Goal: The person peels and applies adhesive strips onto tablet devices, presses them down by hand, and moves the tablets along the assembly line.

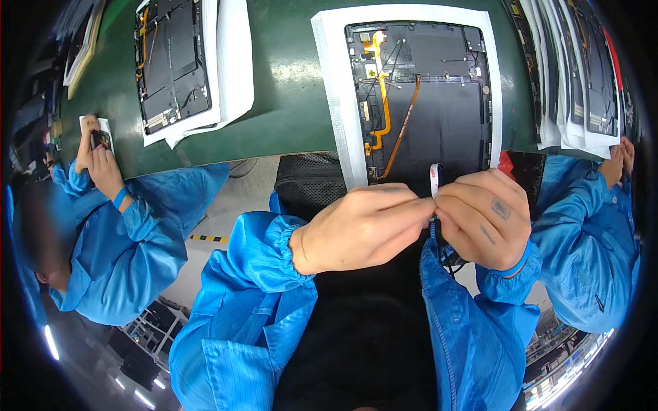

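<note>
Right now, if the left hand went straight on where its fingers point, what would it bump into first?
Probably the right hand, whose fingertips lie just ahead of the left hand. The white strip rises where they meet; depth is unclear.

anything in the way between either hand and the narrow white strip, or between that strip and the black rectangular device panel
Nothing visible: the bare left hand and bare right hand meet at the lower end of the white strip, and nothing shows between its upper end and the black panel.
</note>
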Motion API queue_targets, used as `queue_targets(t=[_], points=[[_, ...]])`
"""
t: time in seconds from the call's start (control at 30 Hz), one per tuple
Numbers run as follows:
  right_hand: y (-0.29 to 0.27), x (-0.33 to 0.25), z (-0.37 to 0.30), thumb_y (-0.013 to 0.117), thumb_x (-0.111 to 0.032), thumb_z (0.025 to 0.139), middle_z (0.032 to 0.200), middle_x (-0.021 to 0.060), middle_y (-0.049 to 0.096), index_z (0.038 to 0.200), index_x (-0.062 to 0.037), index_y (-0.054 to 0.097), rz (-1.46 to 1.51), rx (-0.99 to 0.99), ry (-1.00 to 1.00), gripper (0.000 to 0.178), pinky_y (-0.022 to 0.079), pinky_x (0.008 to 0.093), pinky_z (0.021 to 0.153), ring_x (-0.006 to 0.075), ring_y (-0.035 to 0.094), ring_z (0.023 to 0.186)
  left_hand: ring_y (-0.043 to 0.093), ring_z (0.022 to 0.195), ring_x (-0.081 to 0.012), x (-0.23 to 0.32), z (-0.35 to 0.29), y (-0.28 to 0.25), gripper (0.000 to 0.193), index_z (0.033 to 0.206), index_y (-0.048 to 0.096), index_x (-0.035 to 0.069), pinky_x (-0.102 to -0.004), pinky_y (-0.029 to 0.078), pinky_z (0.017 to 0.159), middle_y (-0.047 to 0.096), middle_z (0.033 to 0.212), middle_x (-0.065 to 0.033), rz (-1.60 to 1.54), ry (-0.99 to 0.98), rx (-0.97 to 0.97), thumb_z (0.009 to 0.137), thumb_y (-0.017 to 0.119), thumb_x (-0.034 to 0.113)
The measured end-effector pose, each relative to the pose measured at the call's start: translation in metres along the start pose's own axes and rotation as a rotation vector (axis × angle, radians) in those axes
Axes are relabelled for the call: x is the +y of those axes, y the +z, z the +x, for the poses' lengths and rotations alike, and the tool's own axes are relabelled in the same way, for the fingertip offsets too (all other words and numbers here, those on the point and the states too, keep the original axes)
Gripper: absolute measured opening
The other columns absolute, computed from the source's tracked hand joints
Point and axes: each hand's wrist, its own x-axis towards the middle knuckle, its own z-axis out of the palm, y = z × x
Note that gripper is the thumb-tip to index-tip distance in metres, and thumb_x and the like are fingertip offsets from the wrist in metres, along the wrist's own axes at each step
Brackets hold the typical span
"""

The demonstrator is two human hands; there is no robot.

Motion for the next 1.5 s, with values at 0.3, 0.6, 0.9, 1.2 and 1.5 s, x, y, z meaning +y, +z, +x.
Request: queue_targets(t=[0.3,0.6,0.9,1.2,1.5], points=[[0.006,0.004,-0.003,0.077,0.005,0.061,0.083,0.0127,0.067,0.087,0.0023,0.069,0.106,0.024,0.048,0.028,0.053,0.0356,0.055,0.0275,0.068,0.068,0.070,0.073,-0.0293,-0.002,-0.001,0.001,0.019,0.107,0.068,-0.010,-0.0366,0.057,0.065,0.070,0.087,-0.0162,-0.056,0.030,-0.039,0.088,0.068,-0.007],[0.009,0.006,-0.002,0.072,0.007,0.060,0.079,0.0110,0.066,0.084,0.0008,0.065,0.171,0.040,0.085,0.025,0.053,0.0358,0.056,0.0272,0.067,0.065,0.072,0.072,-0.0275,-0.006,-0.005,-0.003,0.019,0.110,0.070,-0.008,-0.0361,0.058,0.065,0.072,0.086,-0.0151,-0.134,-0.048,-0.095,0.092,0.068,-0.005],[-0.034,0.022,-0.045,0.063,0.005,0.074,0.080,0.0112,0.063,0.087,0.0002,0.059,-0.113,0.163,0.437,0.014,0.051,0.0328,0.065,0.0250,0.061,0.067,0.074,0.073,-0.0249,0.001,-0.007,-0.025,0.019,0.112,0.073,-0.010,-0.0322,0.057,0.063,0.075,0.086,-0.0155,-0.718,-0.096,-0.353,0.096,0.065,-0.005],[-0.079,0.015,-0.147,0.068,0.006,0.082,0.088,0.0155,0.067,0.094,0.0043,0.063,-0.326,-0.132,1.076,0.014,0.049,0.0344,0.061,0.0252,0.063,0.070,0.073,0.077,-0.0291,0.007,-0.006,-0.035,0.022,0.115,0.071,-0.013,-0.0343,0.059,0.066,0.076,0.091,-0.0193,-0.840,-0.084,-0.471,0.094,0.067,-0.007],[-0.019,-0.023,-0.004,0.080,-0.015,0.069,0.095,0.0102,0.074,0.098,-0.0054,0.078,0.274,0.137,0.000,0.030,0.047,0.0290,0.052,0.0223,0.070,0.072,0.074,0.071,-0.0250,0.025,0.013,-0.029,0.017,0.108,0.072,-0.011,-0.0308,0.058,0.061,0.077,0.089,-0.0165,-0.631,-0.073,-0.349,0.092,0.070,-0.008]])
